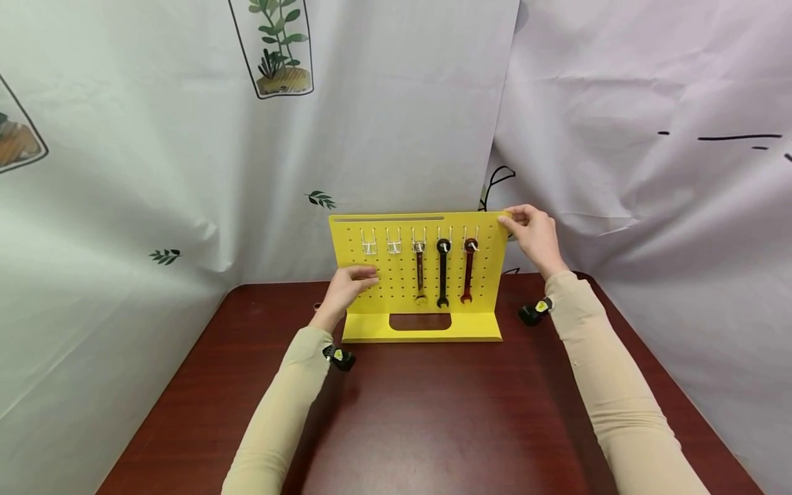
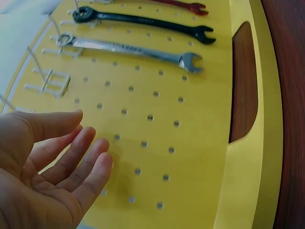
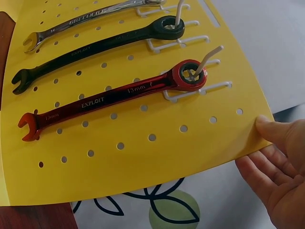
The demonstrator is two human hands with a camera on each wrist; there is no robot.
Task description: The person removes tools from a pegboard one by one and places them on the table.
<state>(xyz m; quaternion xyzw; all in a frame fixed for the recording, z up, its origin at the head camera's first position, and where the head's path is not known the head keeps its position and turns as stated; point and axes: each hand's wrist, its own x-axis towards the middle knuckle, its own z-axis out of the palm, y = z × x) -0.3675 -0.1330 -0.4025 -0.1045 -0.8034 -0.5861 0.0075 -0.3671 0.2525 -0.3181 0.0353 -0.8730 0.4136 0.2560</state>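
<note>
A yellow pegboard (image 1: pixel 355 328) stands upright on the table. My right hand (image 1: pixel 537 237) pinches its upper right corner, with the thumb (image 3: pixel 276 131) on the front and the other fingers behind. In front of the board's left part is my left hand (image 1: pixel 348 292), its fingers loosely bent and holding nothing. Three combination wrenches hang by their ring ends: a silver one (image 2: pixel 128 49), a black one (image 1: pixel 443 275) and a red one (image 3: pixel 109 98) marked 13mm. Left of them, two white hooks (image 1: pixel 369 247) (image 1: pixel 394 245) carry nothing.
The dark red-brown table (image 1: pixel 427 412) extends in front of the board and to both sides. A white curtain (image 1: pixel 402 103) printed with plants hangs behind and around it. Each wrist wears a small black camera, one of them (image 1: pixel 339 357) on the left.
</note>
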